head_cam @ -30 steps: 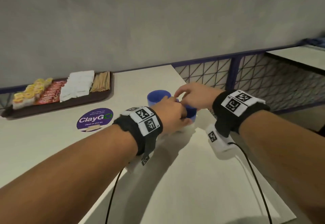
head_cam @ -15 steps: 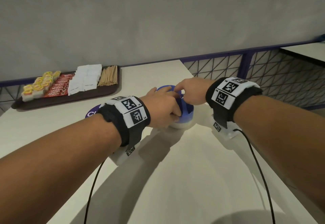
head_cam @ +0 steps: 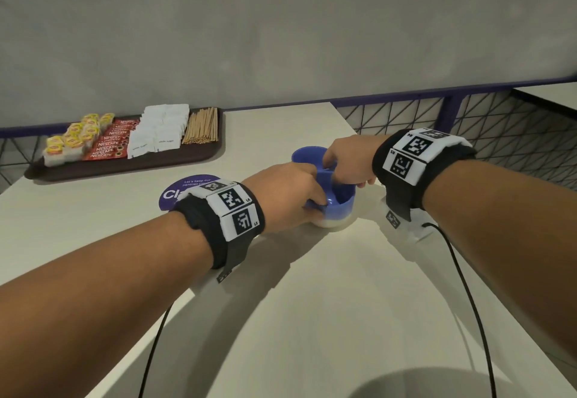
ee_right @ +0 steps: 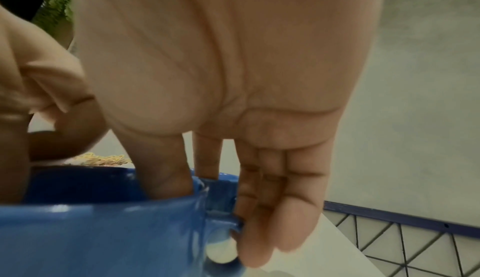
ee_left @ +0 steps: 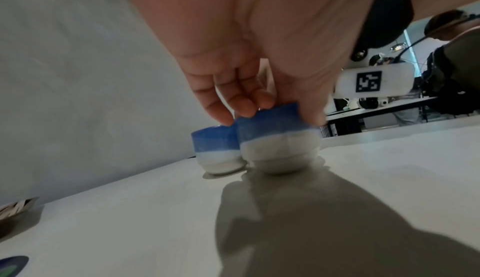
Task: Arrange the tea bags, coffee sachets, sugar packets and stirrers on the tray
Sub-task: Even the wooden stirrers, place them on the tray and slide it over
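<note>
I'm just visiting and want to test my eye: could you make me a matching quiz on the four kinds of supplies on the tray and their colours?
Things:
1. tea bags
2. coffee sachets
3. sugar packets
4. stirrers

Colours:
A. white
B. pale brown
C. yellow
D. red

Pairs: 1-C, 2-D, 3-A, 4-B.

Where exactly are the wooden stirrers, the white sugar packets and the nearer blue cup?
wooden stirrers [head_cam: 201,126], head view, middle of the bundle on the tray.
white sugar packets [head_cam: 160,130], head view, middle of the white stack.
nearer blue cup [head_cam: 343,202], head view, blue inner wall between the two hands.
</note>
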`<state>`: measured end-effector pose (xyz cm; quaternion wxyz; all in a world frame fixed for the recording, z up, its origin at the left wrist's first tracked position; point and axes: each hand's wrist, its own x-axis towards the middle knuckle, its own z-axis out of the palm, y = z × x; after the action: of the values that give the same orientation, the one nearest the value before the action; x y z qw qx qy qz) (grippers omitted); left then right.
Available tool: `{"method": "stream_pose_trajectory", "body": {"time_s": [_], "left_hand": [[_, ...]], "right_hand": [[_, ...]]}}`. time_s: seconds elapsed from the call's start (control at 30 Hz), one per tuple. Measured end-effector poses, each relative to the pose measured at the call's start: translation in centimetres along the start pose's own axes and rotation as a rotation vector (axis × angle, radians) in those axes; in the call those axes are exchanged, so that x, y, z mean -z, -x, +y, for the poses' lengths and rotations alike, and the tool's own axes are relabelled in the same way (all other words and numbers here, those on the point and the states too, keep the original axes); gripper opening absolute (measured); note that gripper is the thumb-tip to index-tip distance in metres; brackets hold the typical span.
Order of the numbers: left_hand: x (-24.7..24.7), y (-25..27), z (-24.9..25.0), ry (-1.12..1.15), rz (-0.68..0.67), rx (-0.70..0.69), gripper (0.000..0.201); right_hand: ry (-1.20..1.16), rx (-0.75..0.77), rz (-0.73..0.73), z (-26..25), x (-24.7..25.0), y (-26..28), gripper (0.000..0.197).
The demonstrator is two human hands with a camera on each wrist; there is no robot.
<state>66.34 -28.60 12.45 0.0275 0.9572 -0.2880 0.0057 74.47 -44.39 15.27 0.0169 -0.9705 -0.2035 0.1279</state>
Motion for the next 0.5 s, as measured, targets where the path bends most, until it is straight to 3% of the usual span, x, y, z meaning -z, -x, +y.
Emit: {"method": "stream_pose_trajectory", "body": {"time_s": [0.3,0.5], "left_hand": [[-0.3,-0.3,-1.3,0.053,0.008,-0.003,0.020],[-0.8,-0.5,-1.4,0.066,0.047,0.000,0.022]], "right_hand": [[0.103,0.097,0.146,-1.0,0.0,-1.6,0.023],[0.173,0.137,0.132,-1.5,-0.3,-2.2,0.017]]}}
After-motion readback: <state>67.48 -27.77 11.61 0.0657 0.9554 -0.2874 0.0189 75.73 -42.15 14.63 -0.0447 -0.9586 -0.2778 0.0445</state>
